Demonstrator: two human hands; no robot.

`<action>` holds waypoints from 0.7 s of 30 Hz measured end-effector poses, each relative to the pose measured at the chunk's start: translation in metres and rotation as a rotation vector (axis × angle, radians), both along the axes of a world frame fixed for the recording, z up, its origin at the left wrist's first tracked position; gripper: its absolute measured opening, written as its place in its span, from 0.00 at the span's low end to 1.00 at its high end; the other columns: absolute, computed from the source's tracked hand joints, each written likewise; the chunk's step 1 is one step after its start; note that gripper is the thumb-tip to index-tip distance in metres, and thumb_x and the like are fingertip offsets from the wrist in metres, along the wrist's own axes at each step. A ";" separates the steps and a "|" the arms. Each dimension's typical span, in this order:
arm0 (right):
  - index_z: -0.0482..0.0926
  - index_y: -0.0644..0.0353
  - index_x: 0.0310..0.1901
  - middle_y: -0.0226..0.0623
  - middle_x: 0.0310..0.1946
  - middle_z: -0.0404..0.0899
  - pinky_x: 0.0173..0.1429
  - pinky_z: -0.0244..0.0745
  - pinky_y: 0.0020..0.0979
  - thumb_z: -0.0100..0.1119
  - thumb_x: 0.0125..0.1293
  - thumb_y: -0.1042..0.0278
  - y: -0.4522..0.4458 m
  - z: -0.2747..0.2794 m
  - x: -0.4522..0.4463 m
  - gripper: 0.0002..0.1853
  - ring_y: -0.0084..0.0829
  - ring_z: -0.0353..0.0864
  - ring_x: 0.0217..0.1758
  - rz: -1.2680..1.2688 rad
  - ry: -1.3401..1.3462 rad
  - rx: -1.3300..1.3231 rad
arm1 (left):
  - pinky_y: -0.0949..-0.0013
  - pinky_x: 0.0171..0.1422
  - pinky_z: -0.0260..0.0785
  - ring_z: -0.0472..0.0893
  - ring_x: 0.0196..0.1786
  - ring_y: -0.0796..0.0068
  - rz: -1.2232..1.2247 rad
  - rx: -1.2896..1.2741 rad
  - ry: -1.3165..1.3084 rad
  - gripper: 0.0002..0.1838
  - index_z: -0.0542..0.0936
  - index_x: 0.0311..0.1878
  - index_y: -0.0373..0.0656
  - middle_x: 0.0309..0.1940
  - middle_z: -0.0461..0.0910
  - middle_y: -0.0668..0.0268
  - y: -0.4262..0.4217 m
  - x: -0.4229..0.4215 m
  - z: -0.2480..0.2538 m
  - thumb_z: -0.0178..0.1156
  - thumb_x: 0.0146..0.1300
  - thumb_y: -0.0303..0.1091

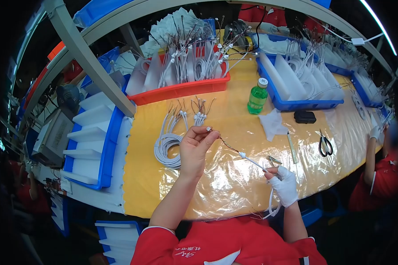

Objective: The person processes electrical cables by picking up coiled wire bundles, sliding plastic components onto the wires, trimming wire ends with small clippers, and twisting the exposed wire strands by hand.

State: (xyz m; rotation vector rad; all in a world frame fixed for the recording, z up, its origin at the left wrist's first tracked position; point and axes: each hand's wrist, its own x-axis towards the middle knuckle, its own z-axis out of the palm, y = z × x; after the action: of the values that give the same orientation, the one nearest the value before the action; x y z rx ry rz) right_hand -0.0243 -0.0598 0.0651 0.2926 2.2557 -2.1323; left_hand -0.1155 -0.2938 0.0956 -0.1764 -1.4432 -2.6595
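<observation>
My bare left hand (195, 148) pinches the small white connector and twisted dark wires at one end of a white cable (254, 163). In my right hand (284, 184), which wears a white glove with some fingertips bare, the same cable is gripped further along its sheath. Between the hands the cable runs slanted, with a white collar where the wires leave the sheath. Its rest hangs in a loop below my right hand. Just left of my left hand lies a coiled bundle of white cables (168, 150), with more wire ends and connectors (200, 110) behind.
A red bin (181, 90) and a blue bin (296, 105) hold cables between white dividers. A green bottle (257, 97), white cloth (273, 124), black box (304, 117), scissors (325, 145) and a thin tool (292, 148) lie right. A divided blue tray (106, 154) stands left.
</observation>
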 end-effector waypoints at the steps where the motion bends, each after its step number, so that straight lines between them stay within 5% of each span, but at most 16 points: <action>1: 0.79 0.67 0.37 0.32 0.29 0.80 0.31 0.68 0.18 0.62 0.58 0.75 0.000 -0.002 0.001 0.07 0.17 0.75 0.27 0.041 -0.006 0.006 | 0.76 0.50 0.72 0.80 0.41 0.76 0.004 0.003 0.000 0.10 0.74 0.40 0.37 0.36 0.79 0.63 0.000 -0.001 0.000 0.63 0.56 0.20; 16: 0.79 0.67 0.37 0.31 0.26 0.79 0.28 0.65 0.17 0.62 0.59 0.75 -0.007 -0.004 0.008 0.06 0.16 0.74 0.26 0.034 0.023 -0.076 | 0.73 0.52 0.71 0.80 0.41 0.75 0.044 -0.222 0.084 0.14 0.72 0.51 0.34 0.38 0.80 0.60 0.002 -0.003 -0.002 0.57 0.62 0.24; 21: 0.79 0.66 0.38 0.31 0.23 0.78 0.25 0.63 0.17 0.61 0.60 0.73 -0.013 0.003 0.004 0.07 0.16 0.73 0.23 -0.035 0.079 -0.114 | 0.74 0.53 0.69 0.79 0.45 0.75 -0.141 -0.363 0.025 0.13 0.72 0.51 0.32 0.39 0.80 0.60 0.011 0.006 -0.016 0.53 0.67 0.29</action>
State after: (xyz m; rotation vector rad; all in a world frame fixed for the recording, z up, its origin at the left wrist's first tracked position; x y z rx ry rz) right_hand -0.0204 -0.0728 0.0682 0.2510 2.1740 -2.3190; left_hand -0.1099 -0.2828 0.0800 -0.3515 -1.9619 -2.4592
